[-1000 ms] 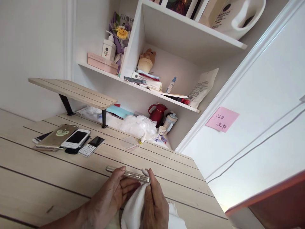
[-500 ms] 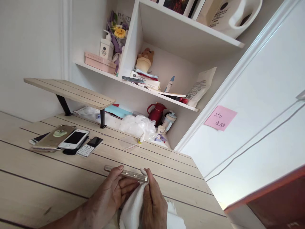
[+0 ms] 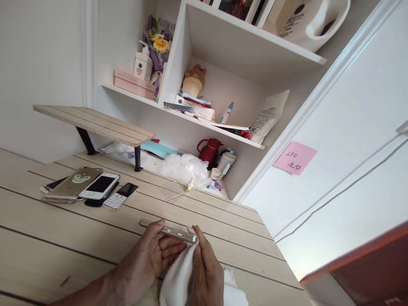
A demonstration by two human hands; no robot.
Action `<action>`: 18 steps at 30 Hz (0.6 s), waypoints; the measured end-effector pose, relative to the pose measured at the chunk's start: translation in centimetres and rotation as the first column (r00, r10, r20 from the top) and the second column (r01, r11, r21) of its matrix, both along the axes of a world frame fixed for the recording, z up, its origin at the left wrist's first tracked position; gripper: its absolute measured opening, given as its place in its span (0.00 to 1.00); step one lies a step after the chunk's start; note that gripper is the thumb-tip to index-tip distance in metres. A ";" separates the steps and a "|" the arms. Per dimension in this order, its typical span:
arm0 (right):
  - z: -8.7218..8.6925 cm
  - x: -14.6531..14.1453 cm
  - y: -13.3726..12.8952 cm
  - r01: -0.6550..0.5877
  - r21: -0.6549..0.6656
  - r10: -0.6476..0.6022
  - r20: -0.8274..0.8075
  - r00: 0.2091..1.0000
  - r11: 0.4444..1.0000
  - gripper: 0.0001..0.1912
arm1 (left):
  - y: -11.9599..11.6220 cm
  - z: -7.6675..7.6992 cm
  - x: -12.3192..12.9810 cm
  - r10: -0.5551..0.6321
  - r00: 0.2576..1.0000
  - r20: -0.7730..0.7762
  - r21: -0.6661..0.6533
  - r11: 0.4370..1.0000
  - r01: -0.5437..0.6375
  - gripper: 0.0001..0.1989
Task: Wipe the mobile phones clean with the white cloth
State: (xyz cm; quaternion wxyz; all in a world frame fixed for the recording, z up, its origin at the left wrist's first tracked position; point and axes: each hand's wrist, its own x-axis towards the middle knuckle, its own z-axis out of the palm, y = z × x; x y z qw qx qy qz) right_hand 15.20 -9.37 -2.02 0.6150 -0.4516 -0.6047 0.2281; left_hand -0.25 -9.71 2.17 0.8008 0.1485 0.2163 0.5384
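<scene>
Low in the centre of the frame, a slim, flat silver-gold phone (image 3: 178, 233) sits edge-up between the hands above the pale wood-grain table (image 3: 79, 242). The left hand (image 3: 140, 263) clamps its long sides between thumb and fingers; the right hand's (image 3: 208, 272) fingers pinch a soft, folded white cloth (image 3: 175, 278) around its end. Steady support and light, even pressure would suit the hard, smooth rim and raised buttons.
</scene>
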 end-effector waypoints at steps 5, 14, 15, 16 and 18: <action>0.3 -0.2 -0.5 0.008 0.032 -0.008 -0.003 1.000 0.999 0.22 | 0.1 -0.3 0.1 0.021 0.999 -0.042 -0.005 1.000 -0.021 0.22; 0.5 -0.4 -0.3 -0.079 -0.092 0.065 -0.146 0.987 0.993 0.22 | 0.0 0.1 0.1 0.017 1.000 0.008 -0.015 1.000 -0.017 0.20; 0.5 -0.4 -0.4 -0.063 -0.085 0.052 -0.130 0.990 0.994 0.22 | 0.0 0.2 0.0 0.022 1.000 -0.001 -0.012 1.000 -0.022 0.20; 0.6 -0.4 -0.6 -0.034 -0.064 0.027 -0.096 0.995 0.997 0.22 | 0.0 0.2 0.0 0.025 1.000 -0.017 -0.011 1.000 -0.026 0.21; 0.8 -0.2 -0.9 0.020 -0.008 -0.020 -0.010 1.000 1.000 0.21 | 0.0 0.0 0.1 0.021 0.999 -0.043 0.001 1.000 -0.021 0.23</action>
